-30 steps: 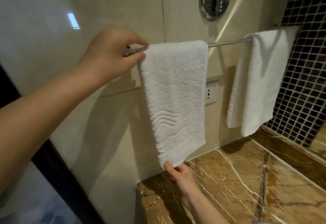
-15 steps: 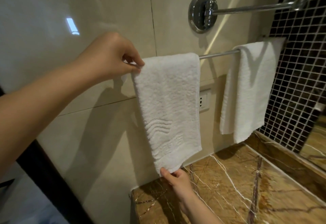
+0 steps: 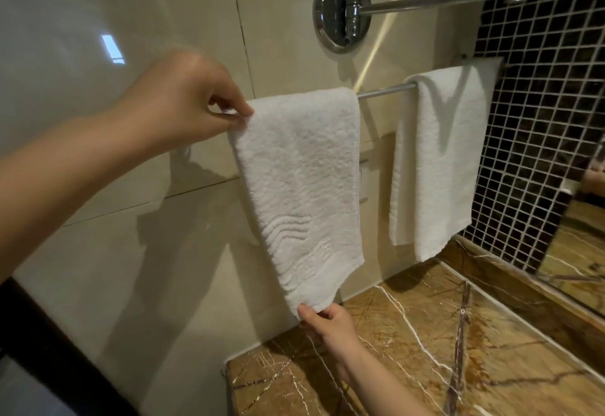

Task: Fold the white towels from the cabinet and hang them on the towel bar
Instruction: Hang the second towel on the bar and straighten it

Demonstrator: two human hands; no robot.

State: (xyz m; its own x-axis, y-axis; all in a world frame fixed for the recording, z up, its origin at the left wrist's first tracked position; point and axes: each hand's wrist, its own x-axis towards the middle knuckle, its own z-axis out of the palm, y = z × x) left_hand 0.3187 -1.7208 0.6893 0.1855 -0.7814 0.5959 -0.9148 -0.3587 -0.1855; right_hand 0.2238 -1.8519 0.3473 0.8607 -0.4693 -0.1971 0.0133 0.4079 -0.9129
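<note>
A folded white towel (image 3: 304, 183) with a wavy woven pattern hangs over the thin chrome towel bar (image 3: 384, 91) on the cream tiled wall. My left hand (image 3: 183, 98) pinches its top left corner at the bar. My right hand (image 3: 327, 324) pinches its bottom left corner from below, just above the counter. A second folded white towel (image 3: 438, 160) hangs on the same bar to the right, touched by neither hand. The bar's left end is hidden behind the towel and my left hand.
A brown marble counter (image 3: 425, 350) lies below the towels. Above the bar, a round chrome wall mount (image 3: 342, 11) carries a long arm reaching right. Dark mosaic tiles (image 3: 540, 121) and a mirror edge stand at the right. A wall socket is partly hidden behind the left towel.
Both hands keep their pinch on the left towel. The view has tipped up and left, so the towels sit lower in frame. The towel's lower edge has swung slightly left.
</note>
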